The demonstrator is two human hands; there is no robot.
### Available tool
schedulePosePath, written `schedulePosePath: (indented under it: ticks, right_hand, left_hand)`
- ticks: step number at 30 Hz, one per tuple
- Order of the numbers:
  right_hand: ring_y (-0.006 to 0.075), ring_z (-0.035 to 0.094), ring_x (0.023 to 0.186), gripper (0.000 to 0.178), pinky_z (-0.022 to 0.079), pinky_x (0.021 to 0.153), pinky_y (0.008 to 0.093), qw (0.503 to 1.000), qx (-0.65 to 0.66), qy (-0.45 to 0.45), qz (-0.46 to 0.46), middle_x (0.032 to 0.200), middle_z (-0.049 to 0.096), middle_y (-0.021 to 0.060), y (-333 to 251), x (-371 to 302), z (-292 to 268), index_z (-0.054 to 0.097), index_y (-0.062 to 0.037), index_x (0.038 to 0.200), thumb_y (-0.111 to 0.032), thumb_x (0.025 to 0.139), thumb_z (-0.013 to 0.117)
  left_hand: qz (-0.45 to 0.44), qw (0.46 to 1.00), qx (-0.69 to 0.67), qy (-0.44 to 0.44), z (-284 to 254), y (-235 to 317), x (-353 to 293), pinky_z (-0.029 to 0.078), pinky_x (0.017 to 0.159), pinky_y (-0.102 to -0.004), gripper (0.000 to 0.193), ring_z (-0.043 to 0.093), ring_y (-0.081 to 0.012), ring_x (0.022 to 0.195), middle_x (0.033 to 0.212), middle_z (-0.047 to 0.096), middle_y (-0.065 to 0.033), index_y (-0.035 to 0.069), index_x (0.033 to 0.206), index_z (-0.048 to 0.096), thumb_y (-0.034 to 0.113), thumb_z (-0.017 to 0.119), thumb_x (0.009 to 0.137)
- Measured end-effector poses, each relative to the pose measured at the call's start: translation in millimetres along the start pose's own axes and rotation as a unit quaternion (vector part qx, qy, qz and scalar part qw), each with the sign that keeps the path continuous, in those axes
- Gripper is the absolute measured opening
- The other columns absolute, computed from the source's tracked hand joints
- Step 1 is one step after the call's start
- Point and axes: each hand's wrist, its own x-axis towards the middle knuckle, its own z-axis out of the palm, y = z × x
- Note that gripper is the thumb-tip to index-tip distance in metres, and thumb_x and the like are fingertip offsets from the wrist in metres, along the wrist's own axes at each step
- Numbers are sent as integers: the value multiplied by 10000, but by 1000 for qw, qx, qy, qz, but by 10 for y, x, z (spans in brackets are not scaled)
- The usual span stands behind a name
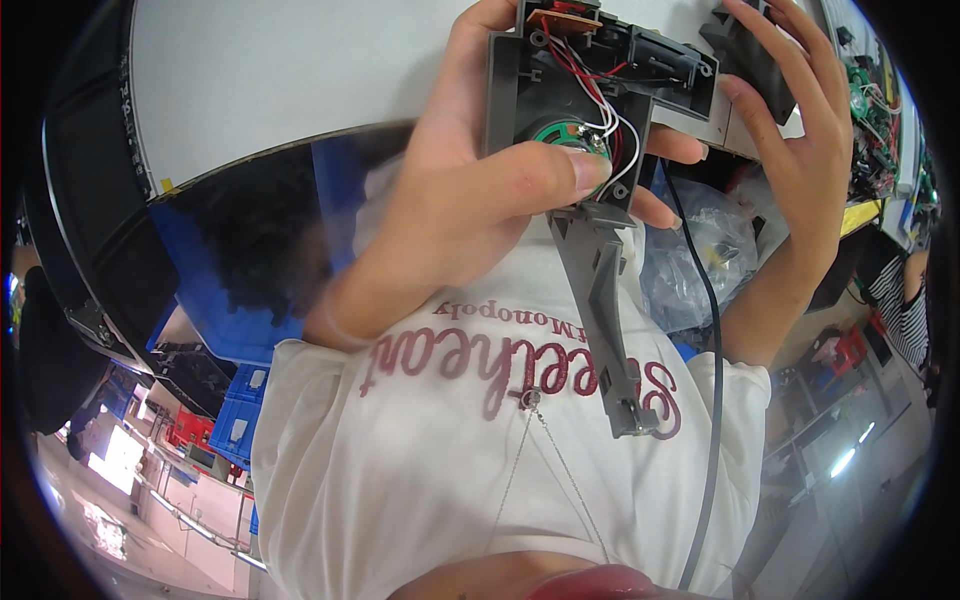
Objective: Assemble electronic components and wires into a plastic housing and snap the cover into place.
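Observation:
My left hand grips a grey plastic housing, held up above my lap at the table's near edge. Its thumb presses on a round green-rimmed speaker inside, while other fingertips show past the far side. Red, white and black wires run from the speaker up to a small orange-brown board. A long narrow arm of the housing hangs down before my shirt. At the upper right, the fingers of my right hand curl round a dark grey plastic piece, partly hidden by them.
The white table spans the top. Green circuit boards with wires lie at the right. A blue bin with dark parts sits below the table's left edge. A black cable hangs beside a clear plastic bag. Another person's striped sleeve shows far right.

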Motion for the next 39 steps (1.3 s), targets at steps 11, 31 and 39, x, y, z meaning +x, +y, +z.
schedulePosePath:
  ticks: [11, 31, 39]
  right_hand:
    - [322, 532, 1123, 525, 424, 966, 399, 996, -58, -1, -69, 1303, 511, 187, 193, -65, -212, 628, -52, 1197, -178, 706, 764]
    - [180, 456, 757, 405, 339, 594, 285, 964, 171, 95, -178, 844, 558, 38, -379, -213, 43, 768, -92, 895, -74, 502, 671]
    - [254, 534, 1042, 464, 405, 900, 345, 985, 104, 32, -137, 1189, 594, 154, 0, -161, -163, 702, -51, 1102, -77, 643, 638]
  left_hand:
    - [5, 1000, -12, -16, -54, 13, -27, 587, 746, -568, 681, 558, -504, 1104, 1306, 462, -297, 13, 1400, 281, 20, 542, 771]
    - [40, 996, 49, 61, -93, -72, -53, 425, 1017, -387, 824, 552, -277, 1150, 1265, 528, -170, 32, 1438, 285, 49, 612, 682]
    - [9, 999, -18, -31, -21, 31, 8, 571, 744, -595, 750, 549, -504, 1115, 1313, 464, -292, 121, 1444, 277, 35, 543, 748]
